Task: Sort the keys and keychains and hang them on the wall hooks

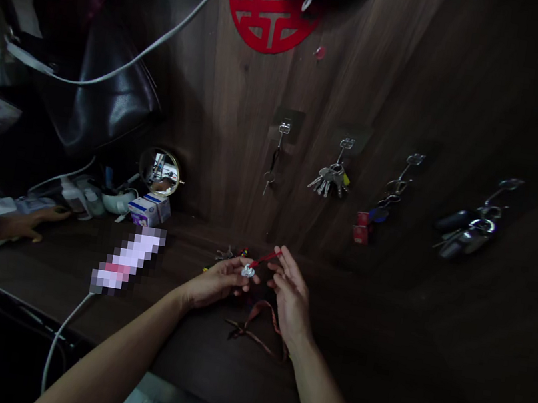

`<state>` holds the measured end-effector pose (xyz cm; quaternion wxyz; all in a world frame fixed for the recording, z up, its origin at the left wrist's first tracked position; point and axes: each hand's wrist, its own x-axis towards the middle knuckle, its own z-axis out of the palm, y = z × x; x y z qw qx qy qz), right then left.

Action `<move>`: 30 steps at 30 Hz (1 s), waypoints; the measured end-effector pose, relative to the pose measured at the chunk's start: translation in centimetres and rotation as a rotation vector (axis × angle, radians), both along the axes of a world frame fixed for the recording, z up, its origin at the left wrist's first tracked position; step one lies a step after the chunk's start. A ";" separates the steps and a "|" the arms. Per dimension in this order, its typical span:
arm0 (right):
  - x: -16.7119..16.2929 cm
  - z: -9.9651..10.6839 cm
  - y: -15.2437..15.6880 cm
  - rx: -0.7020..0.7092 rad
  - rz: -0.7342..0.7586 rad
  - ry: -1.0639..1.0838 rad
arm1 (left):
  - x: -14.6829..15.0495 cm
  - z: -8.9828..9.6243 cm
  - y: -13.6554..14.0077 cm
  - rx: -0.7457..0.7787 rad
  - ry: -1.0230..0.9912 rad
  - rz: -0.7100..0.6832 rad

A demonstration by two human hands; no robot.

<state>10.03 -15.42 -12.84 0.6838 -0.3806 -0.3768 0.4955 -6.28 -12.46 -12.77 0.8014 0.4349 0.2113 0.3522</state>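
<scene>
A small whitish pendant point(248, 270) lies at the fingertips of my left hand point(219, 282), which is closed on it. From the pendant a red cord point(264, 259) stretches up and right to my right hand point(291, 296), whose fingertips hold its far end. Behind my left hand is a small bunch of keys point(225, 254) on the wooden surface, partly hidden by the fingers. A reddish-brown strap point(255, 341) lies in a loose loop under and beside my right hand.
Several key sets, one being a bunch of keys point(332, 178), hang from hooks on the wooden wall. To the left are a pixelated phone-like object point(128, 261) with a white cable point(57, 338), small boxes point(149, 209), a round mirror point(160, 170) and a black bag point(114, 84).
</scene>
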 end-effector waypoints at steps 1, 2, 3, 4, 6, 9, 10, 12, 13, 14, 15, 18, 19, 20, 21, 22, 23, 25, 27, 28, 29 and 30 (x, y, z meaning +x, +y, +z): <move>0.0 0.0 0.0 0.000 0.002 -0.003 | 0.1 0.0 0.0 0.008 0.024 0.025; 0.0 0.0 0.0 -0.001 0.003 -0.004 | 0.1 0.0 -0.1 0.018 0.048 0.048; 0.1 0.0 0.0 -0.003 0.004 -0.006 | 0.2 -0.1 -0.1 0.032 0.069 0.066; 0.1 0.0 0.0 -0.005 0.005 -0.006 | 0.3 -0.1 -0.1 0.049 0.085 0.079; 0.1 0.0 -0.1 -0.006 0.007 -0.007 | 0.3 -0.2 -0.1 0.083 0.108 0.088; 0.0 0.0 -0.1 0.000 0.009 -0.012 | 0.4 -0.6 0.1 0.102 0.140 0.084; 0.0 0.0 -0.1 0.004 0.008 -0.015 | 0.4 -0.8 0.2 0.113 0.148 0.086; 0.0 -0.1 -0.1 0.012 0.012 -0.016 | 0.5 -1.0 0.3 0.156 0.157 0.094; 0.1 -0.1 -0.1 0.016 0.012 -0.013 | 0.5 -1.1 0.4 0.187 0.160 0.100; 0.1 -0.2 0.0 0.017 0.014 -0.009 | 0.5 -1.1 0.5 0.213 0.165 0.106; 0.2 -0.2 0.0 0.018 0.014 -0.006 | 0.5 -1.1 0.5 0.226 0.169 0.113; 0.4 -0.5 0.1 0.023 0.018 -0.013 | 0.5 -0.9 0.4 0.192 0.152 0.122; 0.5 -0.7 0.2 0.028 0.021 -0.019 | 0.6 -0.7 0.4 0.170 0.137 0.117; 0.5 -0.8 0.2 0.035 0.022 -0.024 | 0.6 -0.6 0.3 0.153 0.122 0.112; 0.6 -0.9 0.2 0.039 0.024 -0.027 | 0.7 -0.4 0.2 0.142 0.116 0.109; 0.6 -0.9 0.2 0.042 0.028 -0.027 | 0.8 -0.2 0.1 0.138 0.122 0.110; 0.5 -0.9 0.2 0.045 0.031 -0.025 | 0.9 0.0 0.1 0.142 0.139 0.118; 0.4 -0.8 0.0 0.052 0.044 -0.024 | 1.1 0.5 0.0 0.170 0.196 0.136; 0.3 -0.4 -0.3 0.063 0.060 -0.041 | 1.3 1.0 -0.1 0.224 0.274 0.143; 0.3 -0.2 -0.5 0.069 0.066 -0.057 | 1.4 1.2 -0.1 0.257 0.316 0.145; 0.2 0.0 -0.7 0.071 0.069 -0.078 | 1.5 1.4 -0.1 0.292 0.361 0.149; 0.3 0.2 -0.8 0.070 0.068 -0.099 | 1.6 1.5 -0.1 0.329 0.407 0.152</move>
